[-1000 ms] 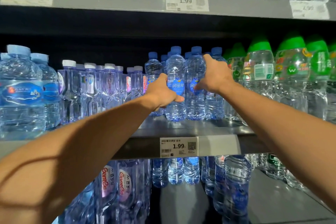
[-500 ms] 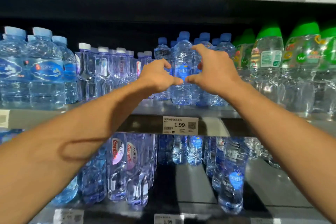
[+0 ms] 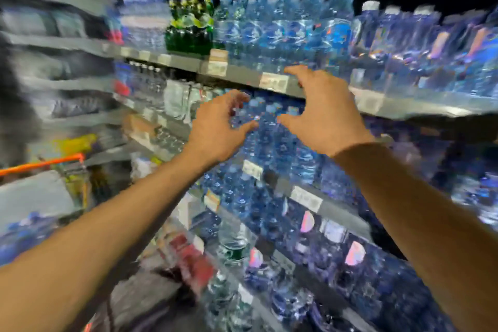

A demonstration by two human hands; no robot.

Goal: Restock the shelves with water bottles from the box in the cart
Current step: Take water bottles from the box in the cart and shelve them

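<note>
1. The water bottles (image 3: 285,24) with blue caps stand in tight rows on the upper shelf (image 3: 242,73), which runs slanted across the blurred view; more blue bottles fill the shelves below it.
2. The left hand (image 3: 218,129) is held out in front of the lower rows – fingers spread and loosely bent, thumb pointing right, nothing in it.
3. The right hand (image 3: 323,113) is beside it, a little higher, fingers likewise spread and loosely bent, and it too holds nothing. Its fingertips lie over the shelf edge near a price tag (image 3: 273,82); whether they touch it cannot be told.
4. The two thumbs point toward each other with a gap between them.
5. Dark green bottles (image 3: 188,32) stand just left of the blue-capped rows on the same shelf.
6. At the far left is the cart (image 3: 43,163) – its orange handle bar shows, with a pale box (image 3: 32,194) under it, both heavily blurred.
</note>
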